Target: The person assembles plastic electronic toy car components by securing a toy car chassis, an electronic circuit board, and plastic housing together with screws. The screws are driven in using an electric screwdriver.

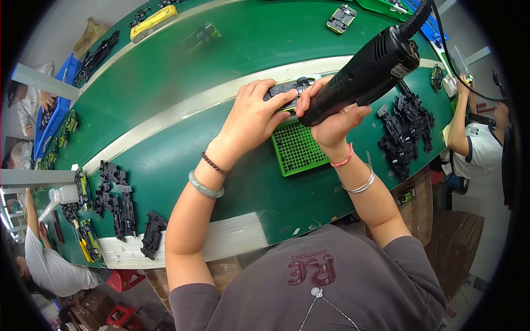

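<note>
My right hand (334,118) is wrapped round a black electric screwdriver (361,71), its body slanting up to the right toward a cable. With its fingers bent, my left hand (251,110) grips a toy car (287,88), which lies wheels up at the edge of the pale strip. Part of the car is covered by my fingers, and the screwdriver's tip is hidden behind my right hand. Just below both hands sits a bright green tray (301,149) with rows of small dark holes or pieces, too small to tell.
Black plastic chassis parts (406,127) are heaped at right, with more chassis parts (118,201) at left. Beyond the pale strip, a toy car (342,19) and a yellow block-like thing (153,23) rest on the green belt. Co-workers sit on both sides.
</note>
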A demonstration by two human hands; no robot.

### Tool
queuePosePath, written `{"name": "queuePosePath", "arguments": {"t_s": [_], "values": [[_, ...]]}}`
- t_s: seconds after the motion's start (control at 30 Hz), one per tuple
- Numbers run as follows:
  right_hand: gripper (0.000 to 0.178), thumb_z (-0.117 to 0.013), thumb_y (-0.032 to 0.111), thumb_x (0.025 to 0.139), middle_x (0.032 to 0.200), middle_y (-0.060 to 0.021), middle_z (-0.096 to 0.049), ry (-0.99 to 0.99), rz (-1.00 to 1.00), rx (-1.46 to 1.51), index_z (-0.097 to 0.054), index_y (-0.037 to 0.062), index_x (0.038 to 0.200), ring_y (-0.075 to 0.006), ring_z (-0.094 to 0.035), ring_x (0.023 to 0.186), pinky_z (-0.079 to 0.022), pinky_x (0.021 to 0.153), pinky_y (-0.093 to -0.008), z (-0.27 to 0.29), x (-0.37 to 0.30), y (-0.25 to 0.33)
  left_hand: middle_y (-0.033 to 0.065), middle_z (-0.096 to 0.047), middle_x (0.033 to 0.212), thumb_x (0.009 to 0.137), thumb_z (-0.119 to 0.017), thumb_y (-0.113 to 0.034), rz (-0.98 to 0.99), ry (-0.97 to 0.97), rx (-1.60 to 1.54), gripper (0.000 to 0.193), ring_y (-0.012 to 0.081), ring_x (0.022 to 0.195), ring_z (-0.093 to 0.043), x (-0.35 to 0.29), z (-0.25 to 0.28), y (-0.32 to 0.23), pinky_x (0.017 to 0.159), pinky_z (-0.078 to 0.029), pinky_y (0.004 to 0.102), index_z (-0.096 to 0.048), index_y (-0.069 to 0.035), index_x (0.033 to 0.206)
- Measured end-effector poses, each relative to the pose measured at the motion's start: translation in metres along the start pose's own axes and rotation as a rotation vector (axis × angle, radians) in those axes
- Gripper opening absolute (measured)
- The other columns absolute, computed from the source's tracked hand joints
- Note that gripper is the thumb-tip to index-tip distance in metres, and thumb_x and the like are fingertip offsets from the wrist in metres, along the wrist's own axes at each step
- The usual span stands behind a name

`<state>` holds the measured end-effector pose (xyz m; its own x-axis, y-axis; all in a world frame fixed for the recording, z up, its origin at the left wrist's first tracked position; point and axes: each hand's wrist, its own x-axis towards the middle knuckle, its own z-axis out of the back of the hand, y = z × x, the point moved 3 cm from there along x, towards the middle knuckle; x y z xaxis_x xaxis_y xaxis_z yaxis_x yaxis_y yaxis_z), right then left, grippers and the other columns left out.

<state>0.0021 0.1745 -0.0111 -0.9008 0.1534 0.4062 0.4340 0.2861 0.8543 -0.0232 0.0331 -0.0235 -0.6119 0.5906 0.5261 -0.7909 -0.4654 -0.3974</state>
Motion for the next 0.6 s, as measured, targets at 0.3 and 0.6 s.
{"name": "queuePosePath", "arguments": {"t_s": [0.3, 0.6], "values": [[0.090, -0.031, 0.087, 0.062, 0.061, -0.0045, -0.046, 0.045, 0.006, -0.099, -0.047, 0.0005, 0.081, -0.0163, -0.051, 0.050, -0.042, 0.047, -0.0276, -0.004, -0.003, -0.006, 0.0167, -0.052, 0.111, 0.073, -0.068, -0.018, 0.000, 0.027, 0.002, 0.040, 0.0339, 0.106, -0.048, -0.001, 0.002, -0.001, 0.092, -0.038, 0.0427, -0.058, -0.017, 0.112], [0.097, -0.019, 0.090, 0.061, 0.061, -0.0087, -0.052, 0.078, 0.122, 0.144, -0.047, -0.0005, 0.083, -0.0164, -0.053, 0.050, -0.044, 0.048, -0.0259, -0.023, 0.020, 0.044, 0.0188, -0.054, 0.107, 0.064, -0.077, -0.032, 0.174, 0.160, -0.077, 0.064, 0.0327, 0.104, -0.050, -0.004, 0.049, 0.023, 0.090, -0.041, 0.0383, -0.051, 0.000, 0.113]]}}
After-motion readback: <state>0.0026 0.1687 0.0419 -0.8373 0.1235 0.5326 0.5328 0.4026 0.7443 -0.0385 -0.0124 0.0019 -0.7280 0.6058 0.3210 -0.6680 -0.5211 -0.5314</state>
